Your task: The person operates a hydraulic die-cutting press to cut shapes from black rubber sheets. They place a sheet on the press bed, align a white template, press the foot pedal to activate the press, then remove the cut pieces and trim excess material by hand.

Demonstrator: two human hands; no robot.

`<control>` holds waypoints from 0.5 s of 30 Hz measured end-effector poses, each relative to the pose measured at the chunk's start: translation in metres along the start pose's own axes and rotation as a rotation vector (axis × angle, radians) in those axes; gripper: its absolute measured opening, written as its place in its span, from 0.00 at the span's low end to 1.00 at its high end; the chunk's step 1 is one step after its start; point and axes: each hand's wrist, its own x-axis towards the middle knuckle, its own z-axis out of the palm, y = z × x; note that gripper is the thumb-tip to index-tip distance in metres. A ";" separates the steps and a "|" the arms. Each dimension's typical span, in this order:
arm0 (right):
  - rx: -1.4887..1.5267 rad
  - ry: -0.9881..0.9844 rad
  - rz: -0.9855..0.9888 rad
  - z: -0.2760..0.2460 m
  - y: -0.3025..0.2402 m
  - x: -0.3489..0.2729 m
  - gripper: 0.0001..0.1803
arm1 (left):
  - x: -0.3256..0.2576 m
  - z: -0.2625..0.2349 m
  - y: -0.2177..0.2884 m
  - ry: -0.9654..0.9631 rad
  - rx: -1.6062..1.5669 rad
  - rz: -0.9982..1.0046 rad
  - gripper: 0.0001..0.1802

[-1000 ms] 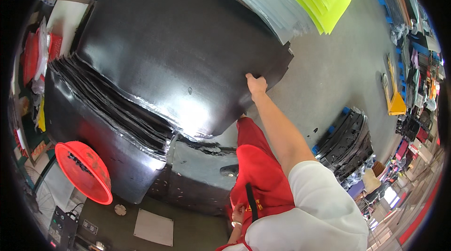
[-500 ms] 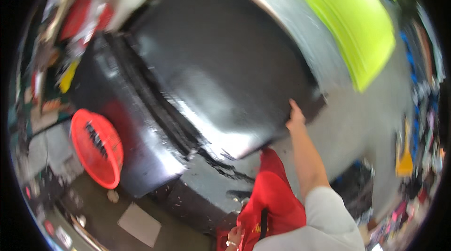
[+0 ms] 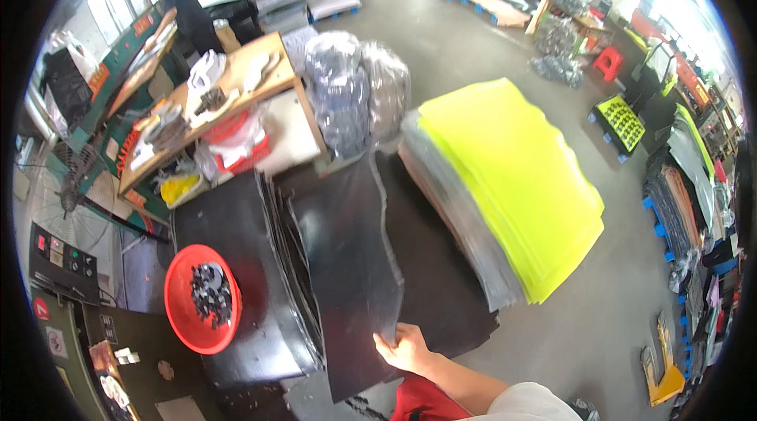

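Right hand: our right hand [image 3: 407,350] is closed on a glossy black sheet [image 3: 347,263], gripping its right edge toward the near end.
Left hand: out of view, so we cannot tell its state.
Black sheet: it lies between two dark piles, its wavy right edge crossing the matte black stack [image 3: 441,263] on the right.
Left pile: just beside the sheet we see a shiny black pile [image 3: 264,326], its layered edges facing our sheet.
Red basin: on that pile sits a round red basin [image 3: 178,311] — small dark pieces [image 3: 211,295] lie inside.
Bright stack: past the matte stack we have yellow-green sheets [image 3: 512,176] on top of greyish ones [image 3: 473,244].
Beyond the piles: a wooden table [image 3: 268,49] carries assorted things, and plastic-wrapped bundles [image 3: 339,90] stand next to it.
Far left: a person in dark clothing [image 3: 188,15] stands beyond the table — well apart from us.
Right side: we see a red stool [image 3: 608,63] farther off and a yellow pallet jack [image 3: 670,383] nearer, on the grey floor [image 3: 568,342].
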 end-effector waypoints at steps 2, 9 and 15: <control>-0.148 -0.012 -0.345 -0.036 -0.026 0.019 0.13 | 0.020 -0.007 -0.001 0.001 0.091 0.157 0.20; -0.600 -0.315 -0.515 -0.154 -0.055 0.036 0.06 | 0.016 -0.051 -0.035 0.135 -0.021 0.201 0.18; -0.093 -0.953 -0.606 -0.137 -0.123 -0.050 0.13 | -0.036 -0.008 -0.112 0.517 -0.316 0.270 0.22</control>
